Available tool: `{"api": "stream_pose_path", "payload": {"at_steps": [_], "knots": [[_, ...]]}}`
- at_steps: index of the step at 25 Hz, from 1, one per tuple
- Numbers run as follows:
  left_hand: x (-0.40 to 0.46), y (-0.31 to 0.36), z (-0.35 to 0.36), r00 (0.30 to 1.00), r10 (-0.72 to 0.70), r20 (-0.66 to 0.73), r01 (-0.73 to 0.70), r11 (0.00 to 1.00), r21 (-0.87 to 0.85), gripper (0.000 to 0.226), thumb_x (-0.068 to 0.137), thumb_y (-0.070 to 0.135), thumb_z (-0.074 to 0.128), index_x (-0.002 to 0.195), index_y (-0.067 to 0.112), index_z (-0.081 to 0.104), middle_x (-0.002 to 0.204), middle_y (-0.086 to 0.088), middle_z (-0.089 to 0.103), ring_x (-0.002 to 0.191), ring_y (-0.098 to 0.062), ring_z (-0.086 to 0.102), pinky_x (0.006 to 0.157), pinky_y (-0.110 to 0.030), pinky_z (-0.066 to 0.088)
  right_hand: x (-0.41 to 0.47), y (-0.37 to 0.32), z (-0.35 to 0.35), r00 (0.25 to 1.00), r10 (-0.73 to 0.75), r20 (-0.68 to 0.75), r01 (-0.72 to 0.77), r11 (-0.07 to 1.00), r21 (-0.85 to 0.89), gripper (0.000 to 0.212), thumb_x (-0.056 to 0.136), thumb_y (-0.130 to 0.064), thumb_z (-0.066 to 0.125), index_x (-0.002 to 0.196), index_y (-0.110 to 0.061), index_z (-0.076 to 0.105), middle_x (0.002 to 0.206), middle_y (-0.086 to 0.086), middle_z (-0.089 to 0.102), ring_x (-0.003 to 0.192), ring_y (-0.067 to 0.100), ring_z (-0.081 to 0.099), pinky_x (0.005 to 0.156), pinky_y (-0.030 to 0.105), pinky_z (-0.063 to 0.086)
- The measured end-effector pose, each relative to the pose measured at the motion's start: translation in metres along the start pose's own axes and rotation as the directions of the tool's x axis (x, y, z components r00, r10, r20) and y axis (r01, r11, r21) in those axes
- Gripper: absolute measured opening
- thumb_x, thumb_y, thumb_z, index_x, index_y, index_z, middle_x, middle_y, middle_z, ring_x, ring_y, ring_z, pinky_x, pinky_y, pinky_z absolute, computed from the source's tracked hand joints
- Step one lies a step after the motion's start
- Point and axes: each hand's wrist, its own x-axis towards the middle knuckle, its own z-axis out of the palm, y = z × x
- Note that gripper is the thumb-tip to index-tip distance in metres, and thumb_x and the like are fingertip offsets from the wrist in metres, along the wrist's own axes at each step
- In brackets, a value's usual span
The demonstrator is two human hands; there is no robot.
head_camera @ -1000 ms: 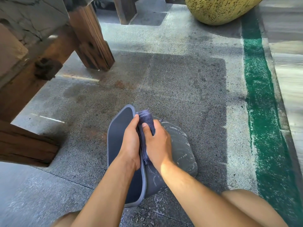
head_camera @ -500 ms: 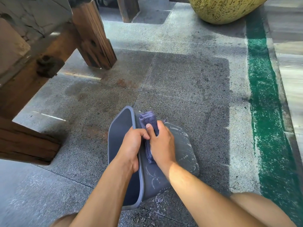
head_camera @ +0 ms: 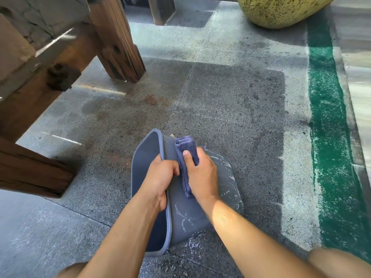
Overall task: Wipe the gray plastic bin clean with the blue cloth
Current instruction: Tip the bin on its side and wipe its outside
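The gray plastic bin lies on its side on the speckled floor, its open mouth facing left. Pale streaks mark its upturned outer wall. My left hand grips the bin's upper rim, fingers curled over the edge. My right hand holds the folded blue cloth and presses it against the outer wall just right of the rim. One end of the cloth sticks out past my fingers toward the far end of the bin.
A heavy wooden bench frame with thick legs stands at the left and back left. A large yellow speckled pot sits at the back right. A green painted stripe runs along the right. My knees show at the bottom edge.
My right hand has slid the cloth back toward me along the bin's outer wall. My left hand curled tighter on the rim. The bin stays on its side.
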Motion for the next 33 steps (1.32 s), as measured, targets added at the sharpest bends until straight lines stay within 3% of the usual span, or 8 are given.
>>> {"api": "stream_pose_path", "payload": {"at_steps": [5, 9, 14, 19, 22, 26, 33], "knots": [[0.005, -0.009, -0.007, 0.998, 0.051, -0.032, -0.052, 0.998, -0.023, 0.027, 0.085, -0.005, 0.054, 0.098, 0.016, 0.065, 0.078, -0.01, 0.072, 0.059, -0.023, 0.067, 0.048, -0.031, 0.056, 0.001, 0.009, 0.004, 1.0, -0.014, 0.019, 0.015, 0.999, -0.043, 0.04, 0.092, -0.059, 0.042, 0.095, -0.023, 0.061, 0.092, 0.006, 0.068, 0.094, 0.034, 0.062, 0.088, 0.05, 0.048], [0.012, -0.016, -0.013, 0.993, 0.107, -0.043, -0.108, 0.994, -0.025, 0.032, 0.093, -0.002, 0.059, 0.118, 0.017, 0.065, 0.102, -0.011, 0.079, 0.081, -0.026, 0.076, 0.06, -0.035, 0.063, 0.006, 0.018, 0.002, 0.999, -0.009, 0.043, 0.013, 0.996, -0.087, 0.037, 0.095, -0.057, 0.046, 0.1, -0.024, 0.062, 0.095, 0.005, 0.068, 0.097, 0.033, 0.062, 0.091, 0.051, 0.048], [0.015, -0.018, -0.012, 0.991, 0.097, -0.092, -0.099, 0.995, -0.015, 0.027, 0.093, 0.001, 0.06, 0.113, 0.019, 0.065, 0.098, -0.008, 0.079, 0.08, -0.026, 0.075, 0.063, -0.035, 0.062, 0.016, 0.04, -0.006, 0.999, 0.019, 0.042, -0.014, 0.993, -0.119, 0.053, 0.09, -0.066, 0.037, 0.109, -0.024, 0.063, 0.101, 0.006, 0.07, 0.1, 0.034, 0.063, 0.091, 0.05, 0.049], [0.019, -0.02, -0.009, 0.985, 0.127, -0.118, -0.128, 0.992, 0.0, 0.02, 0.093, 0.007, 0.065, 0.109, 0.019, 0.066, 0.096, -0.005, 0.079, 0.077, -0.022, 0.075, 0.062, -0.034, 0.062, 0.027, 0.058, -0.019, 0.998, 0.029, 0.049, -0.02, 0.983, -0.183, 0.046, 0.095, -0.062, 0.042, 0.109, -0.023, 0.063, 0.104, 0.007, 0.069, 0.101, 0.033, 0.062, 0.094, 0.051, 0.049], [0.024, -0.026, -0.01, 0.966, 0.203, -0.157, -0.186, 0.975, 0.118, 0.025, 0.088, 0.01, 0.075, 0.111, 0.018, 0.066, 0.1, -0.002, 0.079, 0.085, -0.021, 0.076, 0.077, -0.042, 0.064, 0.033, 0.07, -0.027, 0.997, 0.044, 0.061, -0.031, 0.979, -0.203, 0.038, 0.098, -0.058, 0.044, 0.109, -0.026, 0.062, 0.103, 0.006, 0.068, 0.101, 0.032, 0.062, 0.095, 0.051, 0.049], [0.03, -0.03, -0.016, 0.953, 0.249, -0.173, -0.21, 0.954, 0.213, 0.031, 0.082, 0.014, 0.081, 0.11, 0.019, 0.068, 0.098, 0.002, 0.079, 0.085, -0.019, 0.077, 0.08, -0.045, 0.064, 0.035, 0.079, -0.029, 0.998, 0.041, 0.043, -0.032, 0.983, -0.181, 0.049, 0.092, -0.067, 0.036, 0.106, -0.028, 0.061, 0.098, 0.003, 0.068, 0.096, 0.029, 0.063, 0.09, 0.051, 0.052], [0.035, -0.038, -0.03, 0.947, 0.255, -0.195, -0.211, 0.952, 0.22, 0.033, 0.081, 0.015, 0.083, 0.111, 0.016, 0.068, 0.099, 0.0, 0.079, 0.084, -0.022, 0.077, 0.079, -0.047, 0.064, 0.039, 0.085, -0.028, 0.998, 0.043, 0.055, -0.032, 0.98, -0.197, 0.051, 0.09, -0.069, 0.033, 0.106, -0.029, 0.06, 0.097, 0.001, 0.066, 0.092, 0.027, 0.064, 0.087, 0.05, 0.054]]}}
